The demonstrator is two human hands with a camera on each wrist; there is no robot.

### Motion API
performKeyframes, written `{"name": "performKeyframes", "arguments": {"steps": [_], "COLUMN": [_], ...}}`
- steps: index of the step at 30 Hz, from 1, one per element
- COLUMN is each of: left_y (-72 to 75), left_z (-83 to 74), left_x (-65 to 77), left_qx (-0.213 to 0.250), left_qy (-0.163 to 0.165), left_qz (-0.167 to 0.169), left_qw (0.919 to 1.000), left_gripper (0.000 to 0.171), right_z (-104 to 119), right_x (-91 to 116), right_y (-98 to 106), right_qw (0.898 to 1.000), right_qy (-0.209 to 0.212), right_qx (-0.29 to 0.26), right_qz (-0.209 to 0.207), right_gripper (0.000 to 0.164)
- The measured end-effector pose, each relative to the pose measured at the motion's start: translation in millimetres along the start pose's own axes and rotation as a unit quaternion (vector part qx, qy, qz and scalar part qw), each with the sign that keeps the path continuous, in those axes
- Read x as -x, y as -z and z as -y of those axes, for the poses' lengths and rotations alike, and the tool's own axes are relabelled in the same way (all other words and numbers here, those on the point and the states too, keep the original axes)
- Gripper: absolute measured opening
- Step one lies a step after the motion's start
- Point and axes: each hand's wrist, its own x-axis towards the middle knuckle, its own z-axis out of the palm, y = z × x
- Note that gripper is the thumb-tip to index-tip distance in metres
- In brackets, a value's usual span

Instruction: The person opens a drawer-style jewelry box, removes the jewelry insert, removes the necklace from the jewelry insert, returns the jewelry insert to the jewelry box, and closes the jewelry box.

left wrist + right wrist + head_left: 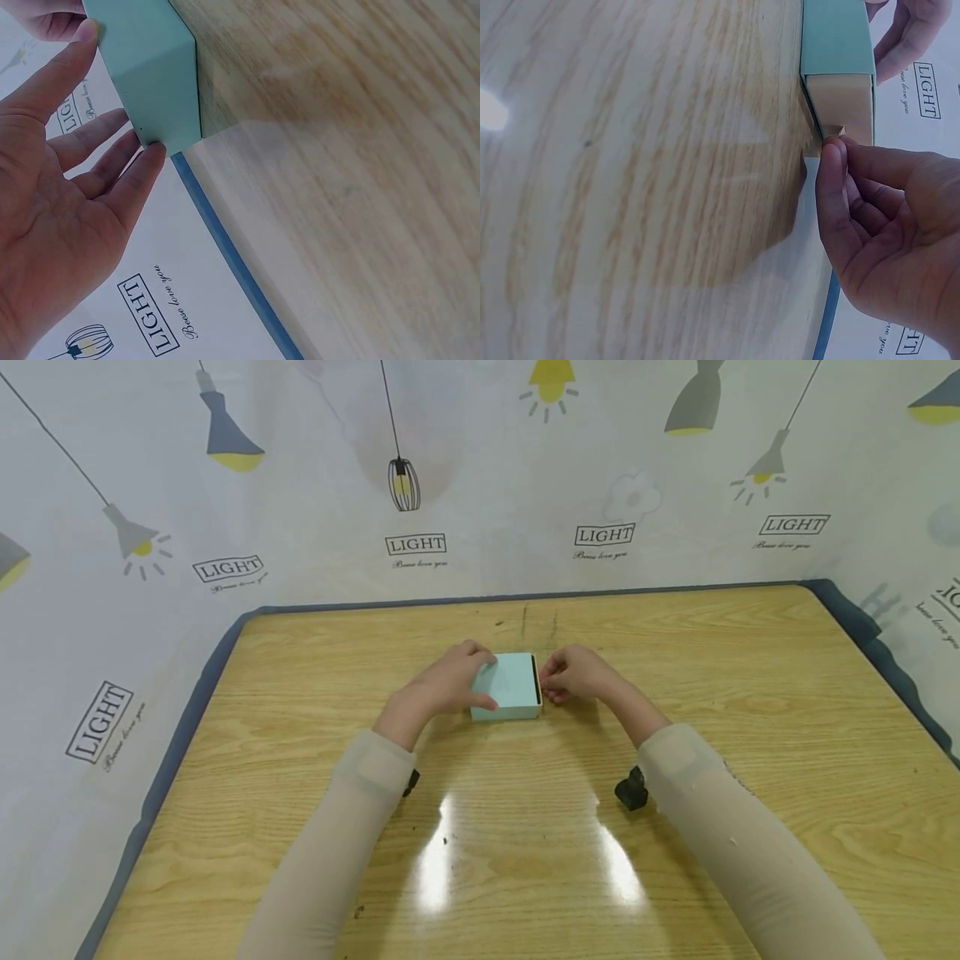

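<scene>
A mint-green sleeve box [510,681] lies flat on the wooden table, with a pale inner tray [844,97] showing at its right end. My left hand [448,681] holds the box from the left, thumb along the near edge and fingers at the far side. In the left wrist view, the fingertips of that hand [75,180] touch the edges of the green sleeve [154,67]. At the tray end, my right hand [581,675] pinches a small pale pull tab [841,130] between thumb and index finger; the fingertips hide most of the tab.
The wooden table [510,827] spreads around the box, with a dark blue border strip [420,603] along its back edge. Behind it stands a whitish wall covering [495,460] printed with lamps. A black wrist device [632,789] hangs below the right sleeve.
</scene>
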Motion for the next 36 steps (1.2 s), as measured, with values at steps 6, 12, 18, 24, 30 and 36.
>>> {"name": "performKeyframes", "arguments": {"steps": [6, 12, 18, 24, 30, 36], "left_y": [-0.6, -0.8, -0.7, -1.3, -1.5, -0.9], "left_z": [1.0, 1.1, 0.9, 0.7, 1.0, 0.2], "left_x": [-0.6, 0.2, 0.7, 0.2, -1.1, -0.5], "left_qx": [-0.001, -0.002, 0.000, 0.002, 0.006, 0.007], "left_qy": [0.000, -0.001, 0.000, 0.002, 0.001, 0.005], "left_qz": [0.002, 0.002, 0.003, 0.001, -0.002, 0.001], "left_qw": [1.0000, 1.0000, 1.0000, 1.0000, 1.0000, 1.0000], "left_gripper": [0.077, 0.077, 0.077, 0.077, 0.076, 0.076], "right_z": [-0.7, -0.7, -0.4, 1.5, 1.3, -0.1], "right_x": [0.2, 0.3, 0.0, 1.3, 1.4, 0.1], "right_y": [0.0, -0.2, -0.3, 0.8, 1.9, 2.4], "right_qw": [1.000, 1.000, 1.000, 1.000, 1.000, 1.000], "right_qy": [0.002, 0.004, 0.000, -0.005, -0.003, -0.004], "right_qx": [-0.006, -0.005, -0.004, -0.004, -0.005, -0.010], "right_qz": [0.002, 0.003, 0.004, 0.005, 0.009, 0.010], "right_gripper": [0.017, 0.017, 0.017, 0.018, 0.018, 0.017]}}
